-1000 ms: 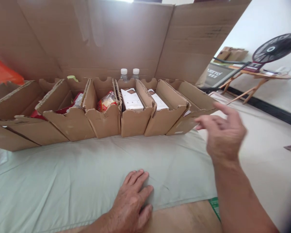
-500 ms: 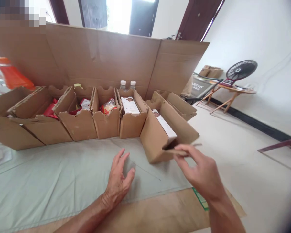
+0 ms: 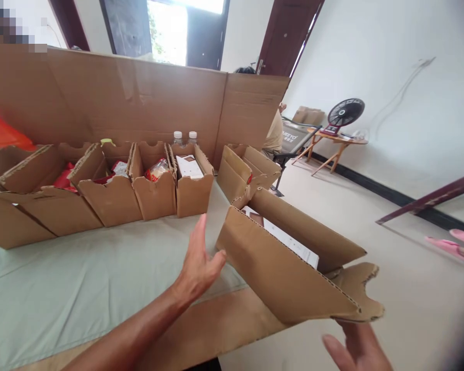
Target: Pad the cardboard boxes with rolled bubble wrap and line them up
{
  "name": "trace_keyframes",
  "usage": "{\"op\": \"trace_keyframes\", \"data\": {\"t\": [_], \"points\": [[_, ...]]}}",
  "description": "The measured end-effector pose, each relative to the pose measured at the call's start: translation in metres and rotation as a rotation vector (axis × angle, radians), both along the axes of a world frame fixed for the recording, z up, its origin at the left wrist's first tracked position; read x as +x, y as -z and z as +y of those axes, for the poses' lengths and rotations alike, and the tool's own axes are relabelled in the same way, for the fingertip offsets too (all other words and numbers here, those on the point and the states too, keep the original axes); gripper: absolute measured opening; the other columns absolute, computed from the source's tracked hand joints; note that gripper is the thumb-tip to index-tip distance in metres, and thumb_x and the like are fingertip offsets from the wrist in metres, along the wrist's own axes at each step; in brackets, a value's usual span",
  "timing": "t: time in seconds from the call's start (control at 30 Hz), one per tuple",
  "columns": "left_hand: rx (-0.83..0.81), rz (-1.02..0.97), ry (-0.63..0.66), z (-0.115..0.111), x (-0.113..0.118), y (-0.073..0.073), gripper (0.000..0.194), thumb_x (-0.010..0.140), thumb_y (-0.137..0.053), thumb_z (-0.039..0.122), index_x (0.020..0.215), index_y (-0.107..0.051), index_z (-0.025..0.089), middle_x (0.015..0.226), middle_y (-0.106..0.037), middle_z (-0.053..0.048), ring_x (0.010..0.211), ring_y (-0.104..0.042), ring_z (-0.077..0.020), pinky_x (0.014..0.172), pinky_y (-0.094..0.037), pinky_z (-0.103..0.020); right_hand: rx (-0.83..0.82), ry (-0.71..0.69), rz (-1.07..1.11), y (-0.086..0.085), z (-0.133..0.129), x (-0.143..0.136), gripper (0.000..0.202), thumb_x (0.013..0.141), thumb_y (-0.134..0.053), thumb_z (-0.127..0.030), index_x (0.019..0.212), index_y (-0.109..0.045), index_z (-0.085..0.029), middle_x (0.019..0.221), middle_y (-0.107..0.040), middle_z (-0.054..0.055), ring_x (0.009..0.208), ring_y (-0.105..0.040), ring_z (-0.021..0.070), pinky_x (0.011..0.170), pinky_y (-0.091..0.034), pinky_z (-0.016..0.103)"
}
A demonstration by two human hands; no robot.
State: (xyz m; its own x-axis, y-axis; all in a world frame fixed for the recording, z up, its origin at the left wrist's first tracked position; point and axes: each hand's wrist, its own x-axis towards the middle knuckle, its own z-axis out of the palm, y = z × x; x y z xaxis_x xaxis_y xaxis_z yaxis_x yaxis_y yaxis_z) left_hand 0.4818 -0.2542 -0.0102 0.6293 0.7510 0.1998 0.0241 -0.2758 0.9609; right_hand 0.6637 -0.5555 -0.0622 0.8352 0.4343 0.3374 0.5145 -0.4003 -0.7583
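Note:
A long open-topped cardboard bin (image 3: pixel 278 263) lies at a slant over the table's front right edge, its notched near end sticking out past the edge. Inside it is a white box (image 3: pixel 290 242) with a brown patch. My right hand (image 3: pixel 358 345) is under that near end, touching the bin; its thumb stands apart and the other fingers are partly hidden by the cardboard. Just left of the bin's far end, my left hand (image 3: pixel 201 263) is open with its thumb spread, holding nothing.
Several cardboard bins (image 3: pixel 112 201) stand in a row, with red packets and another white box (image 3: pixel 189 166) inside. Behind rises a cardboard panel (image 3: pixel 147 103); two white-capped bottles (image 3: pixel 178 137) stand there. Another bin (image 3: pixel 263 165) is at right. A person (image 3: pixel 274 135) sits beyond.
The bin with the white box has been pulled toward me and right, away from the row, and turned. My right hand has moved down and nearer. The view has swung right.

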Motion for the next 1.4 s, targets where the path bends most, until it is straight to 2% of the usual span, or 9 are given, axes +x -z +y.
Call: {"op": "trace_keyframes", "data": {"t": [0.1,0.2,0.37,0.57,0.73,0.9,1.0,1.17,1.4], "points": [[-0.164,-0.037,0.173,0.006,0.028,-0.013,0.072,0.078,-0.060,0.018,0.148,-0.046,0.017,0.151,-0.056,-0.016,0.138,-0.053,-0.0337,0.107,-0.051,-0.047,-0.119,0.015,0.007,-0.011,0.027,-0.016,0.066,0.076,-0.071,-0.065,0.130,-0.064,-0.029,0.129,-0.073,0.013,0.122,-0.065,0.0462,0.092,-0.060,0.059],[-0.195,-0.068,0.223,0.003,0.027,-0.013,0.063,0.071,-0.059,0.014,0.134,-0.058,0.015,0.126,-0.072,-0.011,0.117,-0.066,-0.0289,0.098,-0.055,-0.042,-0.088,0.027,-0.048,-0.025,0.045,-0.024,0.059,0.077,-0.072,-0.061,0.124,-0.069,-0.026,0.122,-0.076,0.013,0.118,-0.068,0.0460,0.090,-0.061,0.059],[-0.174,-0.122,0.068,-0.010,-0.044,-0.007,0.054,0.081,-0.059,0.024,0.135,-0.056,0.020,0.133,-0.068,-0.009,0.121,-0.064,-0.0278,0.102,-0.053,-0.041,-0.022,-0.331,-0.055,-0.063,0.095,-0.040,0.024,0.081,-0.073,-0.047,0.099,-0.081,-0.034,0.099,-0.081,0.007,0.101,-0.075,0.0420,0.080,-0.065,0.053],[-0.070,-0.057,-0.352,0.021,-0.120,-0.003,0.048,0.085,-0.064,0.035,0.131,-0.055,0.020,0.129,-0.068,-0.010,0.118,-0.065,-0.0289,0.098,-0.053,-0.042,0.127,-0.701,0.078,-0.089,0.224,-0.059,0.044,0.079,-0.076,-0.042,0.120,-0.073,-0.028,0.124,-0.075,0.008,0.126,-0.064,0.0377,0.108,-0.051,0.055],[-0.006,0.039,-0.522,0.055,-0.145,0.020,0.062,0.084,-0.063,0.035,0.143,-0.048,0.022,0.140,-0.059,-0.011,0.126,-0.058,-0.0293,0.097,-0.053,-0.041,0.151,-0.800,0.191,-0.063,0.270,-0.054,0.057,0.080,-0.075,-0.045,0.134,-0.065,-0.027,0.143,-0.064,0.010,0.131,-0.060,0.0328,0.108,-0.049,0.053],[-0.092,0.122,-0.508,0.063,-0.152,0.041,0.067,0.085,-0.061,0.037,0.149,-0.044,0.024,0.140,-0.058,-0.011,0.124,-0.057,-0.0305,0.094,-0.052,-0.042,0.384,-0.212,0.205,-0.035,0.258,0.028,0.057,0.076,-0.075,-0.046,0.128,-0.063,-0.026,0.136,-0.065,0.011,0.127,-0.060,0.0302,0.100,-0.052,0.048],[-0.118,0.135,-0.513,0.065,-0.152,0.043,0.065,0.085,-0.061,0.038,0.147,-0.046,0.025,0.137,-0.059,-0.010,0.120,-0.058,-0.0304,0.090,-0.052,-0.041,0.411,-0.065,0.242,-0.035,0.266,0.092,0.064,0.070,-0.075,-0.043,0.130,-0.057,-0.029,0.138,-0.060,0.009,0.126,-0.059,0.0277,0.097,-0.052,0.044],[-0.095,0.144,-0.540,0.068,-0.149,0.047,0.058,0.082,-0.064,0.041,0.136,-0.052,0.024,0.124,-0.065,-0.009,0.112,-0.062,-0.0291,0.084,-0.052,-0.037,0.400,-0.129,0.341,-0.029,0.294,0.149,0.051,0.063,-0.075,-0.040,0.112,-0.064,-0.030,0.107,-0.071,0.001,0.097,-0.066,0.0220,0.083,-0.054,0.038],[-0.041,0.209,-0.565,0.067,-0.148,0.050,0.040,0.084,-0.063,0.046,0.117,-0.058,0.026,0.111,-0.070,-0.006,0.109,-0.066,-0.0304,0.090,-0.052,-0.040,0.411,-0.250,0.294,0.005,0.305,0.148,0.050,0.067,-0.079,-0.047,0.110,-0.064,-0.026,0.106,-0.072,0.002,0.100,-0.063,0.0236,0.096,-0.051,0.042]]}}
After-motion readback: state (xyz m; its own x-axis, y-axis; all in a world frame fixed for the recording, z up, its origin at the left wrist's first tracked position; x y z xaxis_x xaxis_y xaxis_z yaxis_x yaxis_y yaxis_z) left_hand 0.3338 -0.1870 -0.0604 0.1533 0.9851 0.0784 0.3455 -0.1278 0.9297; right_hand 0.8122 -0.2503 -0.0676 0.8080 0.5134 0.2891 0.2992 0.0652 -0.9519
